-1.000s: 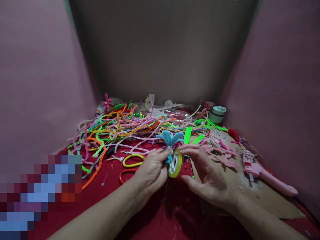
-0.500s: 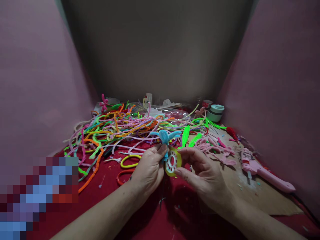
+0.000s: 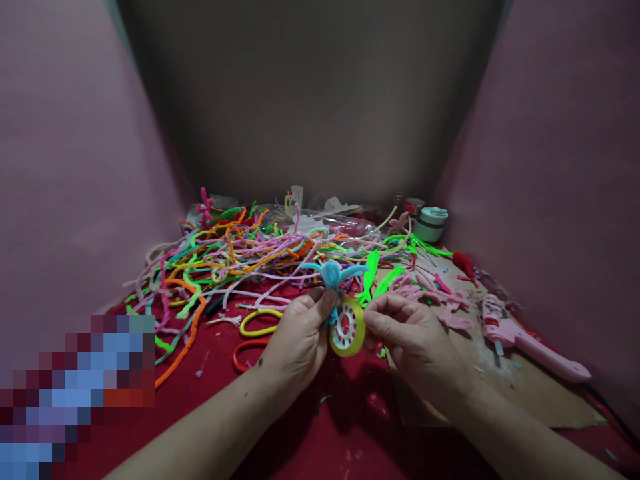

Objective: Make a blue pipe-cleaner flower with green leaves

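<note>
A light-blue pipe-cleaner flower [image 3: 331, 273] stands upright between the thumb and fingers of my left hand [image 3: 301, 328], its petals spread above the grip. Just right of its stem is a roll of yellowish tape [image 3: 355, 340] with a white perforated core. My right hand [image 3: 407, 333] is closed, with thumb and forefinger pinched at the roll's right edge; any loose strip of tape is too clear to make out. Bright green pipe-cleaner leaves [image 3: 389, 281] lie just beyond the right hand. Scissors with yellow and red handles [image 3: 261, 323] lie left of my left hand, partly hidden by it.
A tangled heap of coloured pipe cleaners [image 3: 240, 250] covers the back of the red cloth [image 3: 310, 433]. On the right, a pink glue gun [image 3: 530, 347] rests on a cardboard sheet [image 3: 500, 400] near pink pipe-cleaner shapes [image 3: 435, 293]. A mint-coloured jar [image 3: 431, 225] stands behind.
My right thumb and fingers, earlier spread around the roll's right side, have drawn together into a pinch at its edge. The flower has tilted slightly; my left hand keeps its grip.
</note>
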Action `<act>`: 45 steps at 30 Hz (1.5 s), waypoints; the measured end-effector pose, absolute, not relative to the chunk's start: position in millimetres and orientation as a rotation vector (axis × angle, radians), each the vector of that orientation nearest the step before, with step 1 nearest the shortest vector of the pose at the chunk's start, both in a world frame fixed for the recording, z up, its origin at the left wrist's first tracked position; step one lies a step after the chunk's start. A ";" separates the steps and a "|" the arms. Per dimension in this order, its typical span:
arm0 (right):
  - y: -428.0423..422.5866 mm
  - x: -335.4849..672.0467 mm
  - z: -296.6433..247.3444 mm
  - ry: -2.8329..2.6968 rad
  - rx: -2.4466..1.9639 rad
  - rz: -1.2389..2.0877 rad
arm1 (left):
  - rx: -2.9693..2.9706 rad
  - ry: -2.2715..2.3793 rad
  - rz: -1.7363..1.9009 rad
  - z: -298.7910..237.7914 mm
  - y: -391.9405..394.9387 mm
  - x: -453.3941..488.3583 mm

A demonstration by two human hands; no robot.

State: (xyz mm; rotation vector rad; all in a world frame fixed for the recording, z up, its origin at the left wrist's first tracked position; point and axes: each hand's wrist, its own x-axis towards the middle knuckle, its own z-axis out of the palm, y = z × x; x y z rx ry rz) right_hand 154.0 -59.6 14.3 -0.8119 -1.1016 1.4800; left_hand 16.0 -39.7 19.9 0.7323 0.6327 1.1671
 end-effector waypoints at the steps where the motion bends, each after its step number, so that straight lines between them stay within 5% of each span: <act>1: -58.3 154.6 13.7 -1.101 -0.825 1.496 | 0.740 0.629 1.177 19.3 -39.3 16.1; 6: -59.3 156.7 10.9 -1.252 -0.933 1.379 | 0.729 0.647 1.199 18.1 -37.7 16.7; 13: -76.1 158.2 12.7 -1.897 -0.845 0.219 | 0.626 0.710 1.264 17.5 -34.7 17.4; 17: -80.5 158.1 10.1 -2.054 -0.685 -0.124 | 0.541 0.709 1.265 15.8 -32.8 17.9; 27: -80.7 169.2 11.7 -2.044 -0.580 -0.183 | 0.402 0.711 1.235 20.5 -31.9 16.7; 33: -86.4 166.6 13.5 -2.163 -0.433 -0.524 | 0.402 0.693 1.264 16.9 -29.7 15.7; 45: -63.4 154.3 10.8 -1.830 -0.781 0.527 | 0.436 0.583 1.241 19.8 -35.0 16.7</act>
